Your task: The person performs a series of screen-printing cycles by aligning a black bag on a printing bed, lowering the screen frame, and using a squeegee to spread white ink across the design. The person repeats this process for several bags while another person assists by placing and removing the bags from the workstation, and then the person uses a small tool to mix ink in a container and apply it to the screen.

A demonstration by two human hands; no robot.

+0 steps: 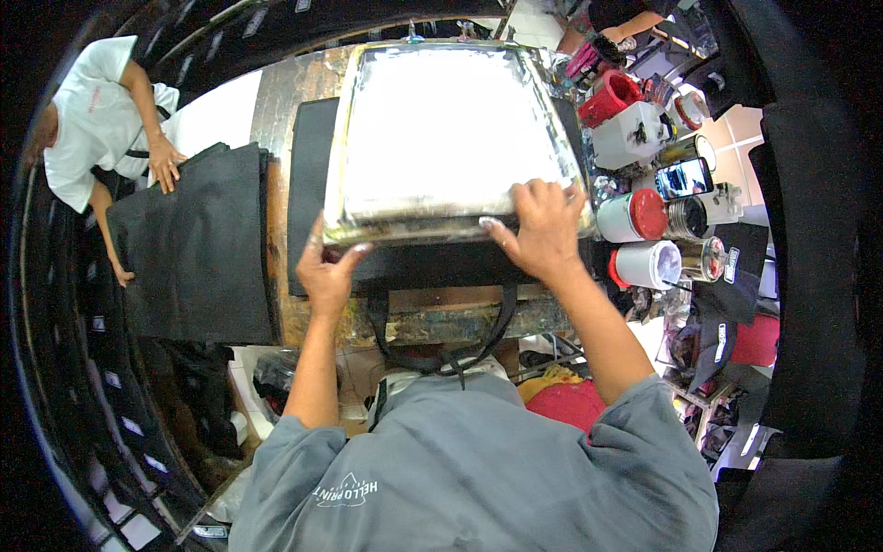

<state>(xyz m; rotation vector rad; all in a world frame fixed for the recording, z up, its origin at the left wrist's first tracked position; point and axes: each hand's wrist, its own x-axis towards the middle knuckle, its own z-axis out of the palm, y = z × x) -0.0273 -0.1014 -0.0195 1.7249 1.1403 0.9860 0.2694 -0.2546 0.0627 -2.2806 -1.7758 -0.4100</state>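
Observation:
A screen printing frame [340, 175] with a bright white mesh lies over a black fabric bag [423, 267] on the worktable. My left hand [326, 276] grips the frame's near left corner, its thumb pointing inward along the near edge. At the near right, my right hand [545, 230] grasps the same edge, fingers bent over the top and thumb stretched to the left. The bag's strap handles [504, 322] hang over the table's near edge toward me. Most of the bag is hidden beneath the frame.
A co-worker [110, 120] on the left handles a stack of black fabric pieces [193, 248]. Ink tubs, including a red tub [609, 99] and a white jug [630, 136], crowd the right side beside a phone [684, 178]. Another person's hand [621, 29] shows at far right.

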